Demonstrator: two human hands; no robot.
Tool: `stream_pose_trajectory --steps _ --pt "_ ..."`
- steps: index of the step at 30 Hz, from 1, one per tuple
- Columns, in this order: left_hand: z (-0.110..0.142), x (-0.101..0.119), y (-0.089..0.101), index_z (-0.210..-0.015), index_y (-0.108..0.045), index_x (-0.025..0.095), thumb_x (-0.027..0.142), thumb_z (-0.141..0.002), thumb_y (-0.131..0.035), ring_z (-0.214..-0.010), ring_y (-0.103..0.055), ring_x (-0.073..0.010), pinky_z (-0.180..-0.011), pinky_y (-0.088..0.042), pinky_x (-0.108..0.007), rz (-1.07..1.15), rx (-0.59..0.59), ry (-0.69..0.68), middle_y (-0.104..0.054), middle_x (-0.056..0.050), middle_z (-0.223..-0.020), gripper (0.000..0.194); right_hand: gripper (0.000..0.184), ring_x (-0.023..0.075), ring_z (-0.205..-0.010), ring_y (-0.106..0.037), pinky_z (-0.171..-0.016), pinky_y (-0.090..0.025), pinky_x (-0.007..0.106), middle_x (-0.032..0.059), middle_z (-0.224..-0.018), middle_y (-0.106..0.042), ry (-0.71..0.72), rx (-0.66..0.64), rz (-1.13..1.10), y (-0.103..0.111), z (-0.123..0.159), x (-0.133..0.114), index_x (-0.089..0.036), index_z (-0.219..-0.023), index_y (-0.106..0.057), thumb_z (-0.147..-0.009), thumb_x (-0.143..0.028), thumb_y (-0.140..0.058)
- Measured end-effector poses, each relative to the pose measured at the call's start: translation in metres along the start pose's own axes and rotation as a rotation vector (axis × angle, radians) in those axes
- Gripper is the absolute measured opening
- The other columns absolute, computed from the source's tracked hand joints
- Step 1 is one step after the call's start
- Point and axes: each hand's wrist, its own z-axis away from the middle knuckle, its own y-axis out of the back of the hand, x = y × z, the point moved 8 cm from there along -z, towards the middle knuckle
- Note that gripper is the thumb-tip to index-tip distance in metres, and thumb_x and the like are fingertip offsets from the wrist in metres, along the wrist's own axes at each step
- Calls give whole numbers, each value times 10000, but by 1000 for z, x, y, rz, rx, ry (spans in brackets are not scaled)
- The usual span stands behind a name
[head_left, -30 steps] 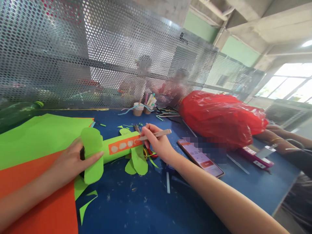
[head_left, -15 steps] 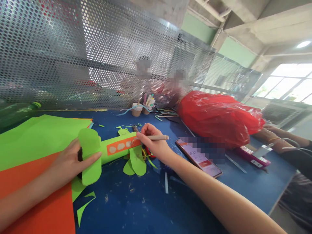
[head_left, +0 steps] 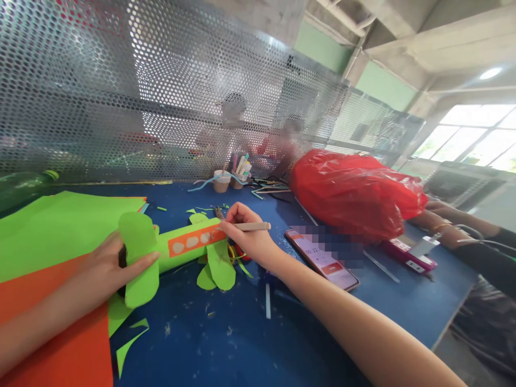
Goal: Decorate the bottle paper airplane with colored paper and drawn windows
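My left hand (head_left: 105,264) grips the left end of a green paper tube model (head_left: 173,262), its thumb lying over a large rounded flap (head_left: 139,287). More rounded flaps spread from the tube's right end. An orange paper strip (head_left: 186,249) with several pale ovals in a row is on the tube's side. Pinched in my right hand (head_left: 246,236) is a beige marker pen (head_left: 259,227), its tip end hidden by the fingers at the strip's right end. Scissors (head_left: 237,251), partly covered, lie behind the tube.
Green paper sheets (head_left: 72,215) and an orange sheet (head_left: 60,333) lie at left. A phone (head_left: 322,260), a red plastic bag (head_left: 355,193) and a purple box (head_left: 409,255) are at right, near another person's arms (head_left: 447,231). Cups of pens (head_left: 241,174) stand before a perforated metal screen (head_left: 181,107).
The whole view has shifted slightly, so things appear a little further left. Both hands keep their hold, and the pen stays at the strip's right end.
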Motion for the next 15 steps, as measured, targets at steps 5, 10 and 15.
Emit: stream_pose_trajectory --steps 5,10,15 --pt "1 1 0 -1054 -606 235 735 -590 -547 -1039 -615 -342 -912 -508 -454 13 0 -2 -655 -79 -1125 684 210 108 -539 -389 -515 -303 244 -67 -589 -432 30 45 47 5 -3 2 -227 -653 -407 -761 -277 -580" --pt "-1 -4 -3 -1167 -572 240 734 -636 -551 -1144 -583 -349 -980 -474 -473 20 -28 -33 -635 -86 -1237 726 221 103 -531 -383 -509 -297 240 -70 -586 -428 31 39 44 6 -4 6 -225 -652 -402 -762 -279 -586" --pt "-2 -7 -4 -1166 -563 216 715 -642 -563 -1204 -541 -358 -1033 -433 -488 25 -30 -37 -594 -105 -1298 724 220 101 -526 -371 -503 -290 237 -67 -587 -437 32 20 51 4 -3 4 -223 -657 -414 -779 -285 -587"
